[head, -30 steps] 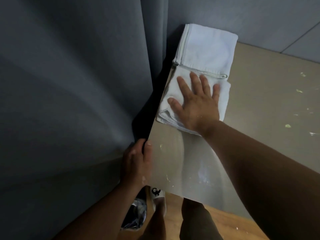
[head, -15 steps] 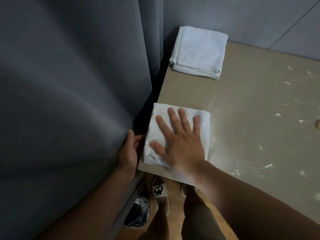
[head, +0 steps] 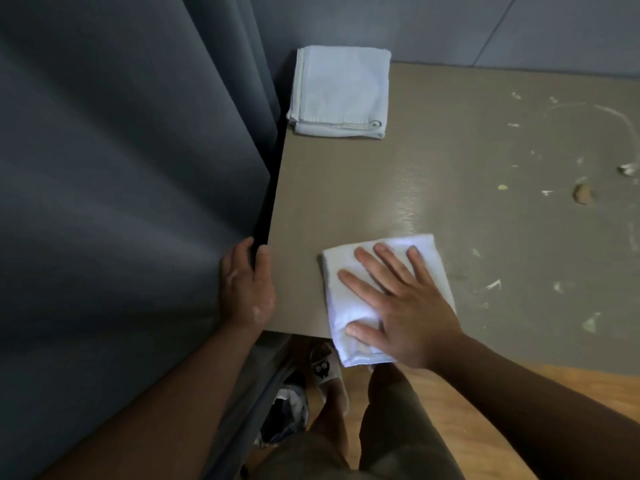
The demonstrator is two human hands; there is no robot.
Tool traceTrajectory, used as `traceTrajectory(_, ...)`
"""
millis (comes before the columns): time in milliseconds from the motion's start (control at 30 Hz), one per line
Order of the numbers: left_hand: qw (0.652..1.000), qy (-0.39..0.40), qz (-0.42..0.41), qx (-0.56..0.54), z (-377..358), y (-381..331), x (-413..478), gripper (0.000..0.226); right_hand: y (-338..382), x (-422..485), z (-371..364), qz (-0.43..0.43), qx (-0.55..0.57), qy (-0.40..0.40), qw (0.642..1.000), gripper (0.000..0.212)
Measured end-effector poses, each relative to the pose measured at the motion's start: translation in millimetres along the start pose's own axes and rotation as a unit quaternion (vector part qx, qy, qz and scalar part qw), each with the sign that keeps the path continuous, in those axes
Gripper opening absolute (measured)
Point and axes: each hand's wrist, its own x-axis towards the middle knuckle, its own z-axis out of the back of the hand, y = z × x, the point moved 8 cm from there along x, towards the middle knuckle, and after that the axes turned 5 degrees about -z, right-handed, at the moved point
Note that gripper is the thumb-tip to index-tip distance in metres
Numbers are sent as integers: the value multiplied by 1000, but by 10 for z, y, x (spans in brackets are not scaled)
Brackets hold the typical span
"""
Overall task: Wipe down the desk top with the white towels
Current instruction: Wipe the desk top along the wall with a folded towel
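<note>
A grey-brown desk top fills the middle and right of the head view. My right hand lies flat with spread fingers on a folded white towel at the desk's near edge; the towel's near end hangs over that edge. My left hand grips the desk's left edge, thumb on top. A second folded white towel lies untouched in the far left corner. White and pale green specks and smears cover the right part of the desk.
A dark grey curtain hangs close against the desk's left side. A grey wall runs behind the desk. Below the near edge are a wooden floor, my legs and a slipper.
My right hand has slid the towel from the far left corner down the desk to the near edge and then to the right. My left hand stays on the left edge.
</note>
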Motion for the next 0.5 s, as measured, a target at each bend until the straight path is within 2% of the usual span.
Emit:
traceTrajectory(167,995,25,-65,66,-87,-311,-70,72,-503,-230,64,-96,4,26,995,78)
traceTrajectory(233,990,42,-114,67,-133,-490,-154,67,-571,-273,100,-123,26,29,992,79)
traceTrajectory(333,975,118,-187,38,-368,-728,-348,33,-593,-268,198,-133,85,22,987,77)
traceTrajectory(367,968,140,-206,40,-451,-803,-408,28,-648,-253,300,-145,112,5,983,74)
traceTrajectory(433,958,173,-224,49,-616,-945,-474,34,-858,-201,554,-178,140,-50,973,61)
traceTrajectory(500,951,197,-228,66,-797,-1098,-457,45,-1015,-104,763,-194,133,-68,969,53)
